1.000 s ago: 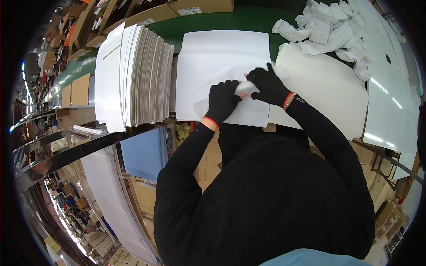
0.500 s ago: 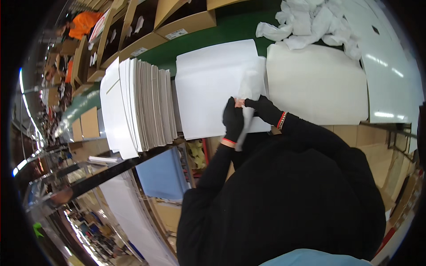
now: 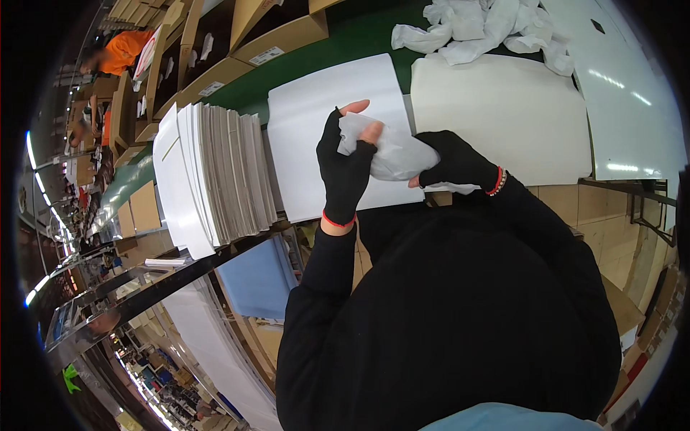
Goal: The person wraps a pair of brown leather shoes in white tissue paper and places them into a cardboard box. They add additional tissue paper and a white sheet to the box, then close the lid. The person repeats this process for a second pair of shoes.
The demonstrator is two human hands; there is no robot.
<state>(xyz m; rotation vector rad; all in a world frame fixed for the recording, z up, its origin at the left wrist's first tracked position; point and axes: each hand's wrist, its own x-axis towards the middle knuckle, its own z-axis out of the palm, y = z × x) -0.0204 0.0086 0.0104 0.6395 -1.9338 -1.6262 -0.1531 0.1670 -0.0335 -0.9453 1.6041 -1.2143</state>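
Observation:
Both hands wear black fingerless gloves and hold a crumpled piece of thin white paper (image 3: 397,154) above a stack of large white sheets (image 3: 309,129). My left hand (image 3: 346,164) grips its left end, with the thumb pressed on top and a fingertip showing past the edge. My right hand (image 3: 458,165) is curled around its right end. A loose tail of the white paper shows below my right wrist. Whether anything is wrapped inside cannot be made out.
A thick pile of white and greyish sheets (image 3: 223,172) stands at the left. Off-white sheets (image 3: 496,118) lie at the right, with crumpled white paper bundles (image 3: 489,29) behind them. Open cardboard boxes (image 3: 280,39) line the far left; a person in orange (image 3: 126,52) is beyond.
The paper was a long strip pinched between both hands; now it is gathered into a wider bundle. My left hand has moved left and up, and my right hand slightly right.

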